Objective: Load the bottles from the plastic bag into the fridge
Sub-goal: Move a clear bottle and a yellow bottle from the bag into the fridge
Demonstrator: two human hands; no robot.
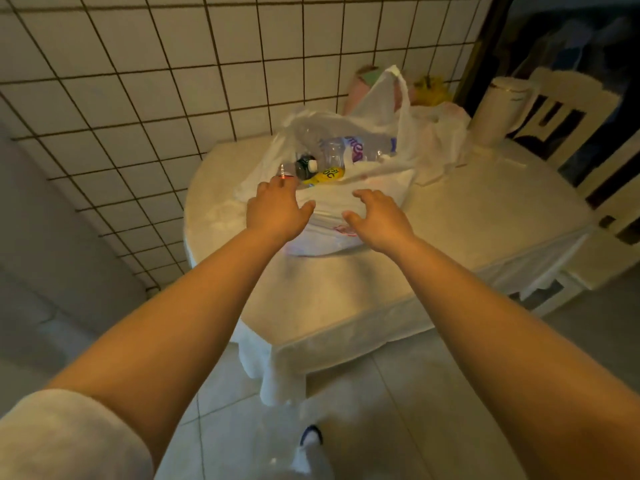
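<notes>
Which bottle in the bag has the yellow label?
The bottle with the yellow label lies at the bag's open mouth, just beyond the hands. The dark bottle with a white cap sits beside it, and the clear bottles lie farther back.

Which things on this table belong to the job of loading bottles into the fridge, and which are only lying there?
Belong to the job:
- plastic bag, open on the table
- bottles inside it
- left hand reaching at the bag's mouth, right hand over the bag

Only lying about:
- white jug
- second bag behind
- chair
- tablecloth
</notes>
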